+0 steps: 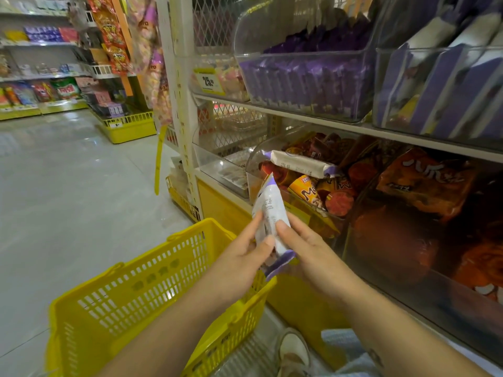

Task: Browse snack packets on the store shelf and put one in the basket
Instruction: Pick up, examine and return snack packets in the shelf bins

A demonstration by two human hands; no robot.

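The print on the white-and-purple snack packet is too small and smeared to read. Its lower half is partly covered by the left hand and right hand gripping it. The left forearm hides the near rim of the yellow basket. Goods on the far aisle shelves are a blur. The frame edge cuts off the clear bin at upper right.
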